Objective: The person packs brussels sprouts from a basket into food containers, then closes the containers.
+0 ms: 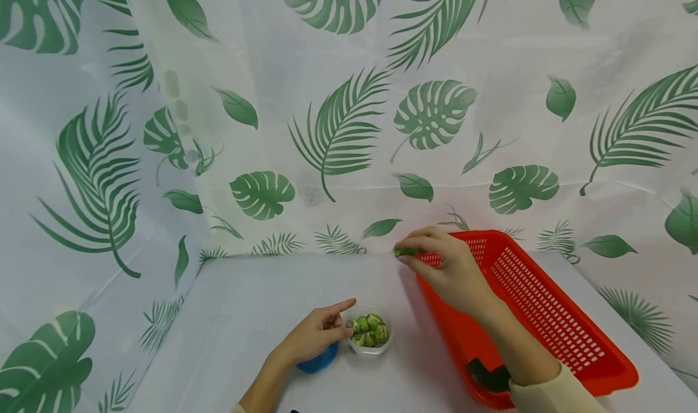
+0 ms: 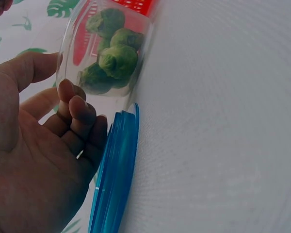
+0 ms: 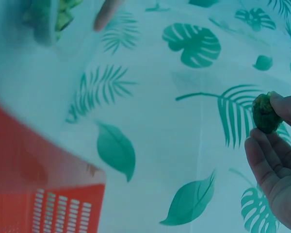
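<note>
My right hand (image 1: 444, 270) is raised over the far left corner of the red basket (image 1: 567, 310) and pinches a Brussels sprout (image 3: 266, 113) between thumb and fingertips. Lower and to the left, my left hand (image 1: 316, 334) is beside a clear plastic container (image 1: 368, 349). Its thumb and index finger are spread at the container's rim, the other fingers loosely bent, as the left wrist view shows. Several Brussels sprouts (image 2: 118, 61) lie in the container. Under the left hand is a blue lid (image 2: 115, 170), partly hidden by that hand in the head view.
A dark green curved object (image 1: 488, 376) lies in the basket's near end, partly covered by the right forearm. The basket stands at the right of the white table (image 1: 240, 328). Behind and to the left hangs a white sheet (image 1: 349, 56) with green leaf prints.
</note>
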Available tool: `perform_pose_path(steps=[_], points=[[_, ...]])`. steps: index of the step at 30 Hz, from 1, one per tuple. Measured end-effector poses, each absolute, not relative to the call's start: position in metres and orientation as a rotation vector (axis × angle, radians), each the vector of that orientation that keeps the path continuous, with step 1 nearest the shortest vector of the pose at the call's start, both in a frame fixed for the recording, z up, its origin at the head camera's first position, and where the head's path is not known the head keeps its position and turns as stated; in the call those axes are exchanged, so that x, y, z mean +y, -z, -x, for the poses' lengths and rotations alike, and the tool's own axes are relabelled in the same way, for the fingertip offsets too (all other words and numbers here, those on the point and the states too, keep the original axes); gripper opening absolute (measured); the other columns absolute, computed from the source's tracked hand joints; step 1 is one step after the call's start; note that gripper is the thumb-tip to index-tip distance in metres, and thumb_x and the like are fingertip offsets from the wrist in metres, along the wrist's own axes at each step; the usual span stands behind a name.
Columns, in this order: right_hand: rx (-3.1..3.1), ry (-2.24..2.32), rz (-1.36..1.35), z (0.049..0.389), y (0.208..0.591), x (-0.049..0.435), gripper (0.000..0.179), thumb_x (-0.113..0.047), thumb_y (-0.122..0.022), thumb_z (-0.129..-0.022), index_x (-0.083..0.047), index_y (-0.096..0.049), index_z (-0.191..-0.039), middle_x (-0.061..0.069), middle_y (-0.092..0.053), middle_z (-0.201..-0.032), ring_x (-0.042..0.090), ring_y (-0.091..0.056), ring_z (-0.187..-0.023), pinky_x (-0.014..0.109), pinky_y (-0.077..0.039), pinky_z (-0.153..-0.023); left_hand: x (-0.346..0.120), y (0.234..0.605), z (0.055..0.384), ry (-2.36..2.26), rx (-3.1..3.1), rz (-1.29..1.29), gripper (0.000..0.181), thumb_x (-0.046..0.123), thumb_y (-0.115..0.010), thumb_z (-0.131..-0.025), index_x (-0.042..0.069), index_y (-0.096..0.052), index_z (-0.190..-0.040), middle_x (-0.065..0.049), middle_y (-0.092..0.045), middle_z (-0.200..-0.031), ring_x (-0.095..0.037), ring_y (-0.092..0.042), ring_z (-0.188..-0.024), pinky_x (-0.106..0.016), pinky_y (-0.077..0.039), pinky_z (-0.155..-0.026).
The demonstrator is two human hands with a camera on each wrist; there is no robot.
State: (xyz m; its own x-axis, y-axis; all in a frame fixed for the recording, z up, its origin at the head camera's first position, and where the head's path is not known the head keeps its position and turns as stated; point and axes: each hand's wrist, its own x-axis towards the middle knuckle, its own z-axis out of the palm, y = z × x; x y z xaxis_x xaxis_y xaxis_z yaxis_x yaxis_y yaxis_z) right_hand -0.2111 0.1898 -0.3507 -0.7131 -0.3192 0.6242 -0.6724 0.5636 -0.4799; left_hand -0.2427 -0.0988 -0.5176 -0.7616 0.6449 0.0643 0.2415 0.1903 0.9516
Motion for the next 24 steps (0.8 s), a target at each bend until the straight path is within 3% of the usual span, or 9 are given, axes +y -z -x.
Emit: perform_pose_path(steps=[24], points=[[-2.299, -1.045, -0.811, 0.194, 0.363, 0.165, 0.027, -0.004, -0.082, -0.088, -0.022, -0.08, -0.108, -0.011, -0.072, -0.106, 0.007, -0.066, -0.096, 0.019, -0.056, -0.081, -0.099, 0.518, 0.242, -1.602, 2.119, -0.835, 0.061, 0.015, -0.065, -0.103, 0.007, -0.042, -0.159, 0.0, -0.053, -0.08, -0.003, -0.046, -0.067, -0.02, -0.041, -0.067]])
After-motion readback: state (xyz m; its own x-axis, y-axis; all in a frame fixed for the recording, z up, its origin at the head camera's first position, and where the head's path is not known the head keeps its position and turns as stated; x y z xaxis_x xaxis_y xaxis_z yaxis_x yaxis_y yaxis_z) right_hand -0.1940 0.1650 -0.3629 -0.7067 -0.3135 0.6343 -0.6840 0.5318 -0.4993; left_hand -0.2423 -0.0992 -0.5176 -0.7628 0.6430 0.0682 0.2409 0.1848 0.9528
